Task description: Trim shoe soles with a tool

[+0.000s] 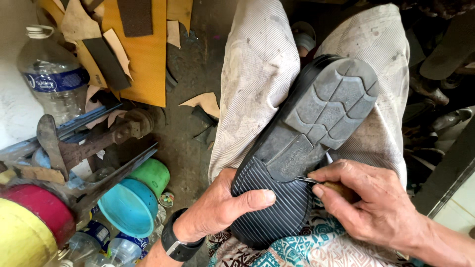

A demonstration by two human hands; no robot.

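Here a shoe (302, 148) lies sole-up across the person's lap, toe end toward the knees, heel end toward the body, resting on the pale striped trousers (257, 84) and on a patterned cloth (297, 249). The step in hand looks like work along the seam where a ribbed black rubber patch (269, 202) meets the worn grey sole: the right hand (371, 202) is closed around a small wooden-handled tool (326, 184), its thin metal tip touching the edge of the patch just beside the middle block of the sole. The left hand (222, 205), with a dark wristwatch (175, 242) on its wrist, is curled around the side of the heel end, thumb pressed flat on the ribbed patch, bracing it. Judgement: the next move calls for a firm hold by the left hand and a short, controlled stroke of the tip along the curved join, kept away from the bracing thumb; whether the tip cuts, pries or stitches cannot be told. The shoe itself is dark, with a black rim; the forward tread is grey with wavy moulded blocks, scuffed and dusty, while the rear piece is finely ribbed and darker, looking newer. To the left, on the floor (190, 148), are leather scraps (205, 103), a tan leather sheet (143, 54), a rusty iron shoe stand (94, 141), a turquoise bowl (129, 207) against a green cup (153, 175), and a plastic water bottle (52, 74).
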